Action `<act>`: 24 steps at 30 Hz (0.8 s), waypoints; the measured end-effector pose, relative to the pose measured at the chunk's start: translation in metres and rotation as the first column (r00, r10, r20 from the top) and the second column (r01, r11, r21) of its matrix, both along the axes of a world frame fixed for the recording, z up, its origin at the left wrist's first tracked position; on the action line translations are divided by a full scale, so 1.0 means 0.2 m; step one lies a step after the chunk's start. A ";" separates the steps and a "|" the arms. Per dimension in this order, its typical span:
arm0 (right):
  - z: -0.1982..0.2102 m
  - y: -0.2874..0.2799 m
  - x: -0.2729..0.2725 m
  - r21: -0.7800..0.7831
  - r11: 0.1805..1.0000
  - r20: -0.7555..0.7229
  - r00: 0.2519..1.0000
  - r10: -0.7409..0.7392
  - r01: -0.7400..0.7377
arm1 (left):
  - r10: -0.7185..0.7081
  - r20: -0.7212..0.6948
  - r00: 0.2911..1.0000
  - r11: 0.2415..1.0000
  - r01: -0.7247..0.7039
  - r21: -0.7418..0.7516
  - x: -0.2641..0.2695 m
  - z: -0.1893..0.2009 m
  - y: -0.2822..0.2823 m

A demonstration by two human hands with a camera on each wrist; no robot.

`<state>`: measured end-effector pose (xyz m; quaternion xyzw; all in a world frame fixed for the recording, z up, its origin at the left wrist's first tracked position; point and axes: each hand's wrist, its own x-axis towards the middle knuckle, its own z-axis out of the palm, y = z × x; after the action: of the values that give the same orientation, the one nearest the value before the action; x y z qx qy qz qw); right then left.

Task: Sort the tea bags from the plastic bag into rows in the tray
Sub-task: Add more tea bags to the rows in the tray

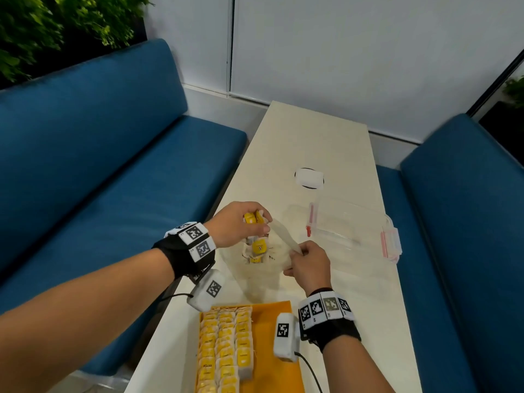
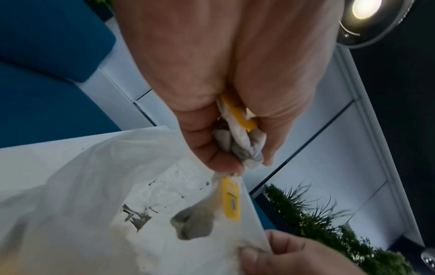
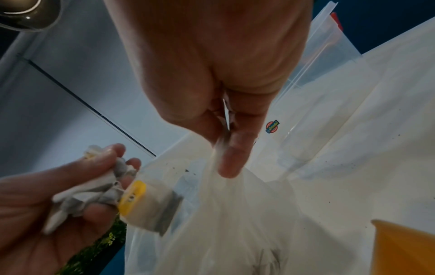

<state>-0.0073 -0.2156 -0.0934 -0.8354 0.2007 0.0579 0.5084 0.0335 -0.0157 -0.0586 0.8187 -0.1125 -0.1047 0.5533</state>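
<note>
**Tea bags coming out of the bag**

The head view alone shows the orange tray [image 1: 272,347] with rows of tea bags [image 1: 226,347], nearest the person. The wrist views show the grips: left hand [image 2: 223,96] is fisted round a bunch of tea bags [image 2: 237,141] above the plastic bag [image 3: 235,214], and right hand [image 3: 212,74] pinches the bag's rim. A clear box [image 1: 354,231] sits beyond.
</note>
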 end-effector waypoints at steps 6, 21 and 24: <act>0.09 0.01 -0.14 -0.181 0.979 0.287 0.947 0.147 -0.097 | 0.030 -0.133 0.991 0.962 -0.065 -0.266 -0.07 0.06 0.00; 0.11 0.20 -0.26 -0.009 0.908 0.182 0.892 0.414 -0.420 | 0.016 -0.514 0.858 0.733 -0.359 -0.578 -0.37 -0.08 0.08; 0.07 0.25 -0.28 -0.155 0.861 0.113 0.857 0.503 -0.485 | 0.018 -0.622 0.783 0.621 -0.496 -0.607 -0.46 -0.19 0.11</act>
<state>-0.0623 -0.1652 -0.0797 -0.8901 -0.0561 0.1114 0.4384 -0.0594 0.0062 -0.0971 0.4574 0.1472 -0.1994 0.8540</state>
